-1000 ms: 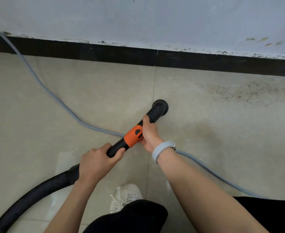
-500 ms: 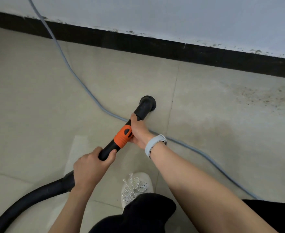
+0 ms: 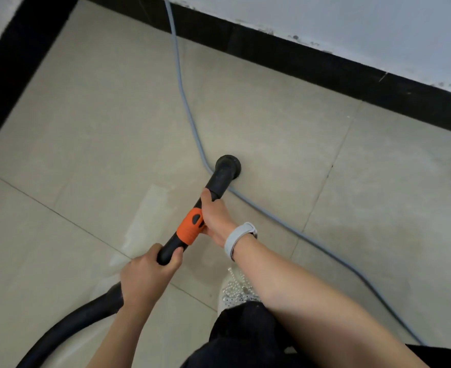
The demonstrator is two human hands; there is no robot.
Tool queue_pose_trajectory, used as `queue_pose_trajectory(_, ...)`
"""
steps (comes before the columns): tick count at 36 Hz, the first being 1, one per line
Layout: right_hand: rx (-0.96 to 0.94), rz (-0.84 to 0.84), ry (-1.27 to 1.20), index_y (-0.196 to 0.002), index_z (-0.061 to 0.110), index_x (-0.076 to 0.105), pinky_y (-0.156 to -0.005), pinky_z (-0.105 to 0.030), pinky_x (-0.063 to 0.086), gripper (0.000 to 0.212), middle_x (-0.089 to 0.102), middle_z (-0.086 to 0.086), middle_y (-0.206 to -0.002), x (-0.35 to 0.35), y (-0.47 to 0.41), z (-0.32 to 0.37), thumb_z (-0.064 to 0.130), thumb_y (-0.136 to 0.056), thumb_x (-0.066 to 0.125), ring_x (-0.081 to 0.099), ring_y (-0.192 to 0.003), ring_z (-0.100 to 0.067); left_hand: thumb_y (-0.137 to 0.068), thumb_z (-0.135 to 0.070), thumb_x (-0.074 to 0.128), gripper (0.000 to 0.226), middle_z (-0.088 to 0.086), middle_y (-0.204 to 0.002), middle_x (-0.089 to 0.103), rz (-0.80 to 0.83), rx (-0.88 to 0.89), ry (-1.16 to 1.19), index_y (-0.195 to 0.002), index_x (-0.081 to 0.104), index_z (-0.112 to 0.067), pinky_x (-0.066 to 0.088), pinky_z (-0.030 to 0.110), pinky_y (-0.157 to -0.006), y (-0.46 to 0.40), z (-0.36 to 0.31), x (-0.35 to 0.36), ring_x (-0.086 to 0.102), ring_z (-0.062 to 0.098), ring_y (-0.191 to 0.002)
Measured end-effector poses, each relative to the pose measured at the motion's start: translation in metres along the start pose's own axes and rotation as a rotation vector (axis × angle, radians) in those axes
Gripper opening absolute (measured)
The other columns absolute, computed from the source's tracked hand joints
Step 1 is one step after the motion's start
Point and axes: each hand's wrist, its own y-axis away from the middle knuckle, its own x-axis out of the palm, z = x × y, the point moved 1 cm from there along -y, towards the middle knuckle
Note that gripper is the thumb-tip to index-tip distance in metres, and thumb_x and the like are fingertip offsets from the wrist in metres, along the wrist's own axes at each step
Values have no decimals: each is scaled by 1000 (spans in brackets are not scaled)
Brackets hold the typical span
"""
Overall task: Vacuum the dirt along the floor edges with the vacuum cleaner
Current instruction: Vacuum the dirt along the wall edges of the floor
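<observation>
The vacuum wand (image 3: 219, 181) is black with an orange collar (image 3: 189, 229) and ends in a round nozzle (image 3: 228, 166) resting on the beige tile floor (image 3: 99, 128). My right hand (image 3: 215, 217) grips the wand just above the orange collar; a grey band sits on that wrist. My left hand (image 3: 146, 277) holds the wand's lower end, where the black hose (image 3: 67, 325) curves off to the bottom left. The nozzle stands well away from the black skirting (image 3: 312, 65) at the wall.
A grey cable (image 3: 189, 115) runs from the top wall down past the nozzle and off to the bottom right. A second black skirting (image 3: 19, 57) forms a corner at the left. My white beaded shoe (image 3: 236, 290) stands below the wand.
The view has swung left, bringing the room corner into sight and the dirt patch at the right out of it. The nozzle now sits left of the tile joint, beside the cable. Both hands keep their grip.
</observation>
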Motion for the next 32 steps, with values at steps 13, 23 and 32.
queue_pose_trajectory(13, -143, 132, 228, -136, 4, 33, -94, -51, 51, 65, 57, -17, -122, 41, 6, 24, 53, -94, 41, 58, -111, -33, -69, -67, 29, 51, 4, -46, 48, -114, -160, 156, -63, 46, -19, 38, 33, -53, 11, 7, -5, 51, 25, -49)
queue_pose_trajectory(23, 12, 159, 116, -140, 6, 30, -89, -47, 52, 62, 54, -15, -127, 29, -7, -12, 50, -97, 41, 57, -115, -32, -86, -47, 54, 37, 3, -48, 50, 40, -234, 106, -63, 48, -19, 37, 30, -50, 33, 11, 13, 53, 23, -51)
queue_pose_trajectory(32, -118, 153, 170, -134, 6, 34, -91, -49, 53, 57, 54, -10, -106, 16, -4, -6, 49, -97, 41, 59, -101, -28, -76, -63, 41, 43, -1, -46, 45, 7, -140, 165, -65, 44, -22, 34, 29, -49, 29, 7, 12, 50, 24, -48)
